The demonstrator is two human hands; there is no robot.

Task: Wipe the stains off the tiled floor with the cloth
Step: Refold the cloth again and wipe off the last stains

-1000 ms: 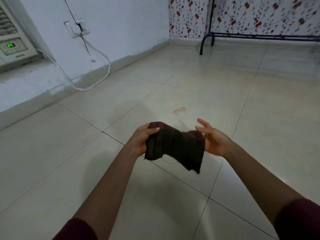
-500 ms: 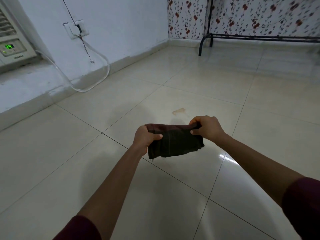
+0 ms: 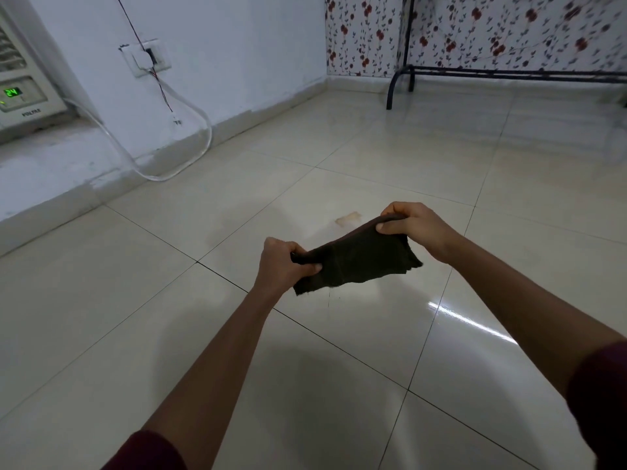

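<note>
Your left hand point(image 3: 283, 262) and right hand point(image 3: 415, 227) now grip the cloth point(image 3: 356, 262) taut, tilted since before; stain point(image 3: 347, 218) unwiped.

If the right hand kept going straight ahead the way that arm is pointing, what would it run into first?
Probably the stain on the floor. The right hand, gripping the cloth, points forward and left, and nothing else shows in that line. Its height above the floor is unclear.

The glossy cream tiled floor point(image 3: 339, 385) bears a pale tan stain point(image 3: 348, 219) near its middle, with a black rack point(image 3: 400, 86) standing well beyond the stain by the far wall and a white hose point(image 3: 176, 173) resting far to its left.
</note>
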